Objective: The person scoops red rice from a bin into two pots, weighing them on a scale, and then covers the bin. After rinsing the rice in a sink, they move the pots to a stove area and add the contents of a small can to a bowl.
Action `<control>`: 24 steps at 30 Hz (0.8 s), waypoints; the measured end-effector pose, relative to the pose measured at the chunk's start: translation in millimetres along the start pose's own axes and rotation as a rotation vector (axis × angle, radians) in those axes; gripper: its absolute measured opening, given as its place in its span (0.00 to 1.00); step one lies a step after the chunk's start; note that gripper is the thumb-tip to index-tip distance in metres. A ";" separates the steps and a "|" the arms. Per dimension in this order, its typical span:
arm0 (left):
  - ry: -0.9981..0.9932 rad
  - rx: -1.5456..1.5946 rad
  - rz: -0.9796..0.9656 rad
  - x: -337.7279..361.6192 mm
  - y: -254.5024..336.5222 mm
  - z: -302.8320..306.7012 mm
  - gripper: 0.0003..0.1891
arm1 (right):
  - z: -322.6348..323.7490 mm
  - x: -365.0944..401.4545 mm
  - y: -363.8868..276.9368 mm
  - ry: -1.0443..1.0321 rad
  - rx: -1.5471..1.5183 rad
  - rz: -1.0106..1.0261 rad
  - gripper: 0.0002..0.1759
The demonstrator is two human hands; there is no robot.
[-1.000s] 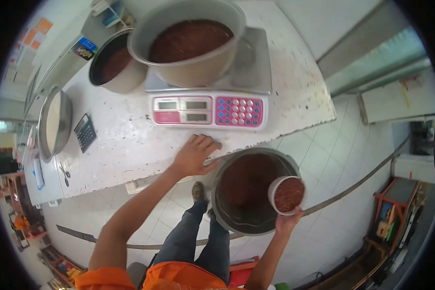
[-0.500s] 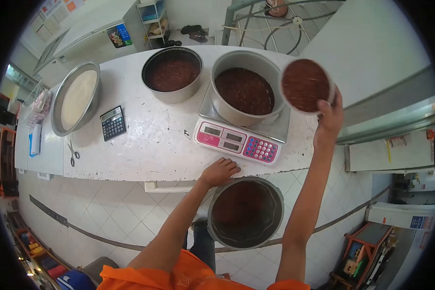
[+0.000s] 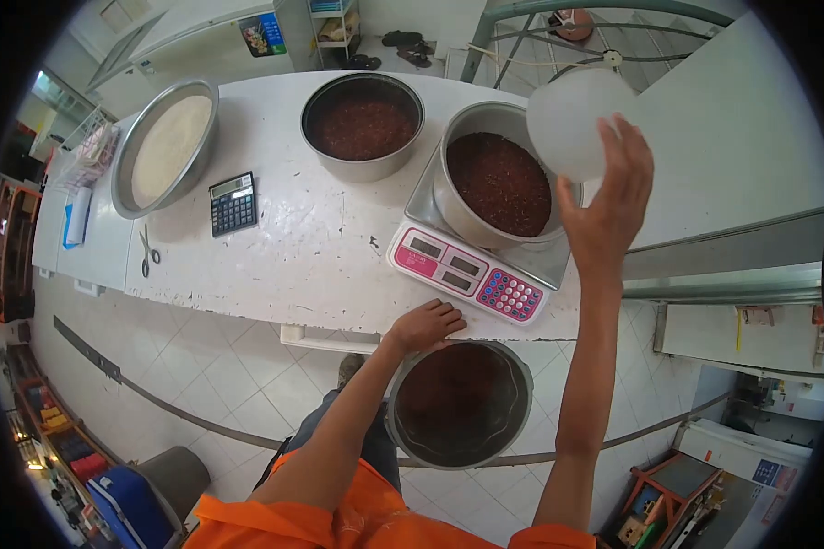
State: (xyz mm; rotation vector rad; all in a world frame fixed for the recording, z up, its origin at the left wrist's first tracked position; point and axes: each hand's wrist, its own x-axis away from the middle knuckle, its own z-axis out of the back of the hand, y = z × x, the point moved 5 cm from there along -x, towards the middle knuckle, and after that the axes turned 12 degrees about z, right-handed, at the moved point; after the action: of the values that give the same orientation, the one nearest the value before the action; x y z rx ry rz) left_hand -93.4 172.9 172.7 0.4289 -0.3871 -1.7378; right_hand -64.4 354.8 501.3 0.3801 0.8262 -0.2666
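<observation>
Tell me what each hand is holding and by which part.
The right hand holds a white bowl, upended over the pot on the scale, by its outer wall. The left hand holds nothing; it rests flat on the table edge.

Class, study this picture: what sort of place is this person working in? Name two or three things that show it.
Probably a small food-preparation workshop or commercial kitchen: a digital scale bearing a large pot of reddish-brown food, another full pot beside it, and a calculator on the white worktable.

white bowl point(image 3: 568, 123) over reddish-brown grain
the scale point(image 3: 471, 270) was pink and white with blue keys; the desk point(image 3: 284, 256) was speckled white.
</observation>
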 end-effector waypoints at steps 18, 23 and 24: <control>-0.041 -0.097 0.029 -5.3 6.9 -3.8 0.23 | 66.5 309.2 -24.9 0.745 -0.415 -1.356 0.46; -0.019 -0.087 0.076 -8.6 7.3 -6.8 0.21 | 64.5 542.3 -149.0 0.602 -0.264 -1.879 0.45; -0.042 -0.104 0.065 -9.3 5.6 -11.8 0.23 | 59.1 584.8 -179.5 0.379 -0.197 -1.978 0.47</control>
State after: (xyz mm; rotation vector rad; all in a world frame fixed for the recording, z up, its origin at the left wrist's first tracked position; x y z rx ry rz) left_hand -81.2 180.6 165.8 0.3024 -0.3359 -1.6974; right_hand 287.9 119.6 56.1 -0.7520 1.3535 -1.9572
